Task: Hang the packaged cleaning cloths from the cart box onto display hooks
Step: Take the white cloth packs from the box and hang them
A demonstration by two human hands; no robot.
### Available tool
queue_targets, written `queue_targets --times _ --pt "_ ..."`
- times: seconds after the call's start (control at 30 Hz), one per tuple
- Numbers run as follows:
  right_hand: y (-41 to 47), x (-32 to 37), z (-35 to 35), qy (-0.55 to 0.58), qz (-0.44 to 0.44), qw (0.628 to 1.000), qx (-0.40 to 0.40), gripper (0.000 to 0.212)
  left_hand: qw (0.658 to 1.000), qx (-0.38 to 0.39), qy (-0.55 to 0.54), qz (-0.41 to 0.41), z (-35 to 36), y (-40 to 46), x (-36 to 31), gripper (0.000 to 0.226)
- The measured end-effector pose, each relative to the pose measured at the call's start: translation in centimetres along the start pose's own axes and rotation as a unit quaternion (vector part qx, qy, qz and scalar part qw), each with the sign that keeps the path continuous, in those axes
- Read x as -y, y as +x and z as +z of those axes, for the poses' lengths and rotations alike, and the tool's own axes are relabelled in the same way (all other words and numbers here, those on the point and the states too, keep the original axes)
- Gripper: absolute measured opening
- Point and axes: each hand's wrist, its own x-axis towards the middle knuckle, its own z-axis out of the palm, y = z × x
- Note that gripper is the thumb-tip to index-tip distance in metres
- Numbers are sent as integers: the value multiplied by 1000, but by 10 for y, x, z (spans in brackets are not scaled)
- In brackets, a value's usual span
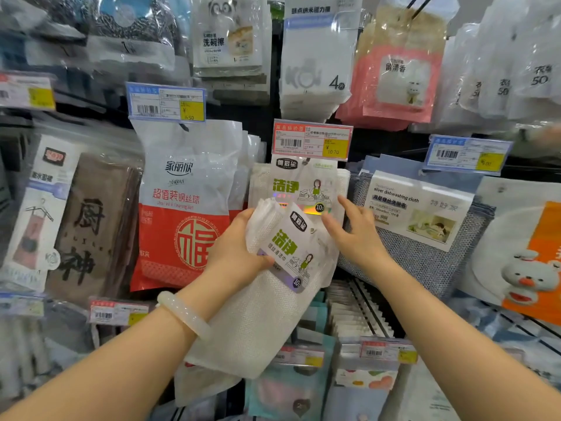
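Observation:
My left hand (pixel 239 247) grips a clear pack of white mesh cleaning cloths (pixel 264 299) with a green-lettered label, tilted to the right in front of the display. My right hand (pixel 352 232) is open, its fingers spread beside the top right corner of that pack, near its hang hole. Just behind hangs a matching pack (pixel 303 183) on a hook under a red price tag (pixel 312 141). The hook itself is hidden by the tag. The cart box is out of view.
Steel-wool bags in red and white (pixel 185 208) hang to the left, a silver dishwashing cloth pack (pixel 425 226) to the right. More packaged goods fill the hooks above and below, with price tags (pixel 166 101) sticking out toward me.

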Motion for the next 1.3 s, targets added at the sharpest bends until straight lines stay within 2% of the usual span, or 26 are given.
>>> queue_targets --times 0.07,0.13,0.2,0.27,0.37,0.47,0.57,0.67,0.77,0.93,1.13,1.3 --pt "-19 -6 -6 89 14 996 23 72 999 5 -48 -8 -3 0 -2 82" --pt "-33 -10 -12 161 43 983 79 87 997 15 -78 -13 -5 -1 -5 80" --pt "-40 -11 -15 185 58 974 120 104 994 20 -103 -5 -7 -2 -7 77" --pt "-43 -13 -14 210 57 967 133 110 990 8 -142 7 -8 -1 -9 73" --pt "-44 -11 -10 230 22 969 88 96 983 -18 -182 10 -9 -1 -12 85" --pt "-40 -1 -12 211 -29 977 14 80 988 -43 -143 35 -5 -3 -9 103" --pt "-36 10 -19 191 -74 979 5 78 994 -37 -45 96 0 -6 -6 100" --pt "-34 17 -27 184 -98 978 -4 78 993 -20 6 114 2 -5 -5 101" --pt "-27 25 -33 167 -123 978 -22 71 991 -35 0 131 2 0 -11 98" --pt "-10 38 -35 117 -164 977 -71 66 981 -120 2 151 8 12 -21 101" --pt "-1 36 -34 106 -163 977 -85 69 982 -129 -5 140 16 17 -22 100" --pt "-5 35 -34 111 -176 971 -115 66 971 -157 -8 183 19 12 -20 93"
